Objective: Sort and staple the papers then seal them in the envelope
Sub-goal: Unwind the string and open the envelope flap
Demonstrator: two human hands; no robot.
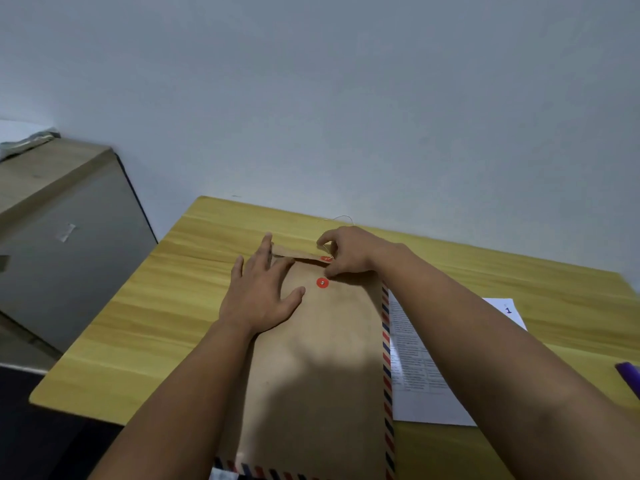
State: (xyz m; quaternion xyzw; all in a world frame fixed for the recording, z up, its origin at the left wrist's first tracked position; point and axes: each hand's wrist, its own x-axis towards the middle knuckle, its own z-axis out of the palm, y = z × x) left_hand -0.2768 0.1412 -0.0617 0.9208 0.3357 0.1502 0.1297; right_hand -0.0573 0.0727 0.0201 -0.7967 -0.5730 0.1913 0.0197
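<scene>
Head view, centre of frame: sealing step. Left hand (pixel 258 292) flat on envelope (pixel 318 358); right hand (pixel 346 252) pinches flap (pixel 294 252) w/ string. Next probably: wind string round lower red button (pixel 322 283).

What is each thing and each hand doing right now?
Envelope: flat on the table, flap partly lifted.
String: loose, not wound around the lower red button.
Left hand: pressing flat on the envelope.
Right hand: pinching the flap near its red button.
Printed paper: lying beside the envelope, outside it.
</scene>
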